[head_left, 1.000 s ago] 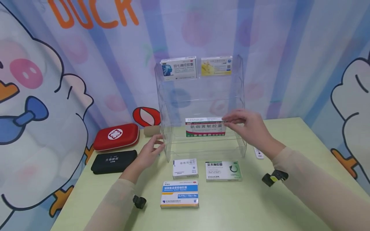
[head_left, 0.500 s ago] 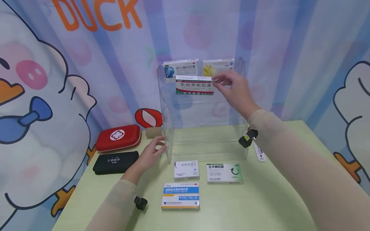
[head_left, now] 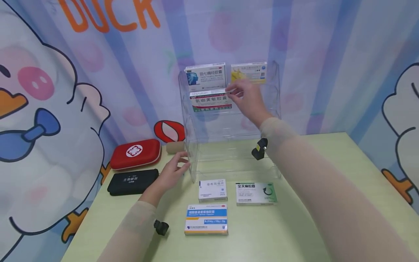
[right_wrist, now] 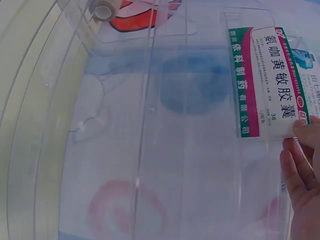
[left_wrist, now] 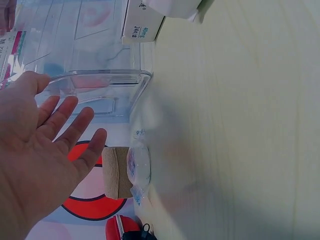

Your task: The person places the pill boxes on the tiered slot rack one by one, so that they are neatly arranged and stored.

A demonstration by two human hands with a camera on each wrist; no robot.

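My right hand (head_left: 247,100) pinches a green, white and magenta medicine box (head_left: 211,101) by its right end. The box is at the second tier from the top of a clear acrylic display rack (head_left: 234,165), toward its left side. In the right wrist view, thumb and fingers grip the box's end (right_wrist: 267,85). My left hand (head_left: 171,174) rests at the rack's lower left side. In the left wrist view its thumb touches the clear edge (left_wrist: 107,76) and the other fingers are spread. Above, a blue-and-white medicine box (head_left: 209,77) and a yellow-and-white one (head_left: 256,71) stand on the top tier.
On the table in front of the rack lie a small white medicine box (head_left: 212,190), a green-and-white box (head_left: 255,193) and a blue-and-orange box (head_left: 206,219). To the left are a red first-aid case (head_left: 135,154), a black pouch (head_left: 132,182) and a tan roll (head_left: 175,147).
My right hand has lifted the green, white and magenta box from a lower tier, then moved it left to the second tier from the top. The left hand has stayed at the rack's side.
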